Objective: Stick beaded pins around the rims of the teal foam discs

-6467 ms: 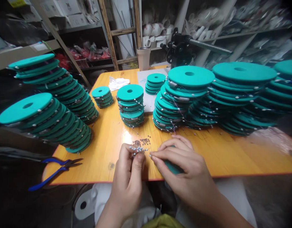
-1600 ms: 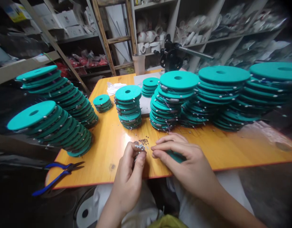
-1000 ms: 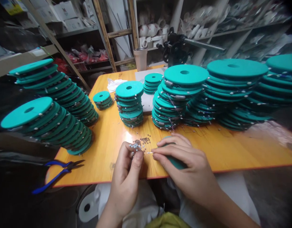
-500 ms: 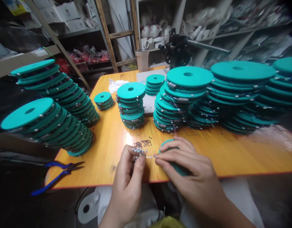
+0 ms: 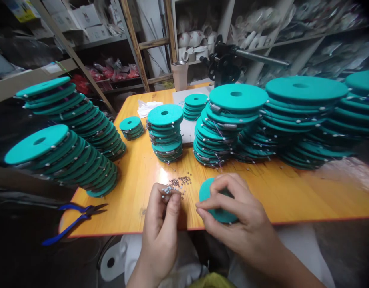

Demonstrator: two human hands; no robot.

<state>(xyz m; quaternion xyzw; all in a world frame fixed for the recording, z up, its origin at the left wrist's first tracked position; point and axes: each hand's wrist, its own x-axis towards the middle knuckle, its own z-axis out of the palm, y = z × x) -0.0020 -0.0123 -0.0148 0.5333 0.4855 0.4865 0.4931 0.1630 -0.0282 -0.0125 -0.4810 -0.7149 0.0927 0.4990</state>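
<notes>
My left hand (image 5: 163, 224) is closed around a bunch of pins with small pale-blue round heads (image 5: 170, 193), which stick up above the curled forefinger. Thumb and forefinger of my right hand (image 5: 238, 212) press together in a pinch; whatever lies between the tips is too small to make out. Behind and under those fingers, a teal foam spool (image 5: 206, 190) lies on the table, partly hidden by the hand. Just beyond my left hand is a scatter of small dark-brown beads (image 5: 184, 181).
Tall stacks of teal spools stand at the left (image 5: 91, 160) and right (image 5: 306, 88), with shorter stacks (image 5: 165, 116) between. Blue-handled pliers (image 5: 82, 214) overhang the left edge of the wooden table (image 5: 130, 176). A cup (image 5: 180, 76) and a black lever machine (image 5: 224, 66) are behind.
A thin pale piece with a blue bit, stretched between both hands' fingertips earlier, no longer shows. My right hand's fingers have curled up, uncovering more of the spool.
</notes>
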